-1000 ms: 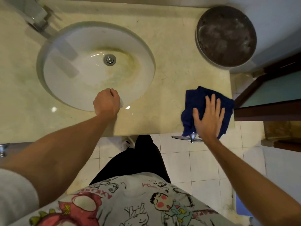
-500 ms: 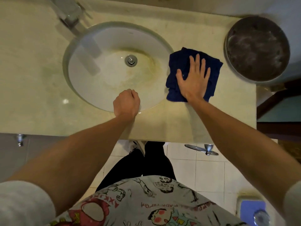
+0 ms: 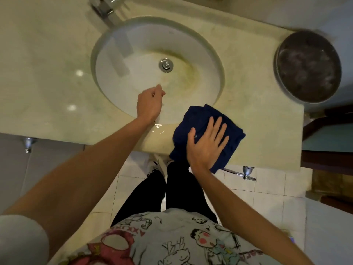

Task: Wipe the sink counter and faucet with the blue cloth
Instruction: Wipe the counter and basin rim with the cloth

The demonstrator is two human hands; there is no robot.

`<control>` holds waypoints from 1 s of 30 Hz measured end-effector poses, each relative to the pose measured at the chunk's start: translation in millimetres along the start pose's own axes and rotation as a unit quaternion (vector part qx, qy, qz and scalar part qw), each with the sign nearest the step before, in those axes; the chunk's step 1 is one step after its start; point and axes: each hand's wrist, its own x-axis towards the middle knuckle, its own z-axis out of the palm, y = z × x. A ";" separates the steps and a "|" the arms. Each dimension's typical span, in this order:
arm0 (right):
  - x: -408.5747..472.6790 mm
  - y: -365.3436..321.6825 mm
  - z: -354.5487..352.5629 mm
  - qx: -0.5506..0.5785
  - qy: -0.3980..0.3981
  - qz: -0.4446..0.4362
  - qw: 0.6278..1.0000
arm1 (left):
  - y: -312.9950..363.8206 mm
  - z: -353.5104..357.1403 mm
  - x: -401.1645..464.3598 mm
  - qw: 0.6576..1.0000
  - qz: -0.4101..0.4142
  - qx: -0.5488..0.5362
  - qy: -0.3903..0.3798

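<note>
The right hand (image 3: 207,143) lies flat on the blue cloth (image 3: 204,131), fingers spread and palm pressing it onto the counter (image 3: 254,104) at the front edge, just right of the sink basin (image 3: 133,54) — part of the cloth overhangs that edge. To wipe well here, keep the palm weight even and draw the cloth back onto the stone so it does not slip off. The left hand (image 3: 150,104) hangs over the basin's near rim, fingers loosely curled, holding nothing. The faucet (image 3: 107,8), behind the basin, looks untouched — likely the step to come.
</note>
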 end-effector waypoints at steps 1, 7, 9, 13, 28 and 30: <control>-10.3 -15.6 3.0 -0.003 0.000 0.004 1.000 | -0.9 -8.3 4.2 1.000 0.009 -0.001 0.012; -50.7 -125.6 21.0 0.026 -0.033 -0.116 0.992 | -4.4 -55.1 37.6 0.996 0.039 0.015 0.080; -62.0 -157.9 24.9 0.052 -0.043 -0.153 0.986 | -6.9 -67.9 47.2 0.994 0.038 0.008 0.101; -72.4 -195.6 31.2 0.016 -0.082 -0.248 0.965 | -13.3 -82.1 54.1 0.991 0.040 0.011 0.128; 1.5 3.9 6.4 0.014 -0.005 -0.236 0.972 | -27.9 -35.0 4.9 0.979 0.056 0.135 0.145; 22.0 22.5 0.6 -0.003 -0.009 -0.218 0.976 | -29.9 -34.1 6.3 0.975 0.036 0.157 0.155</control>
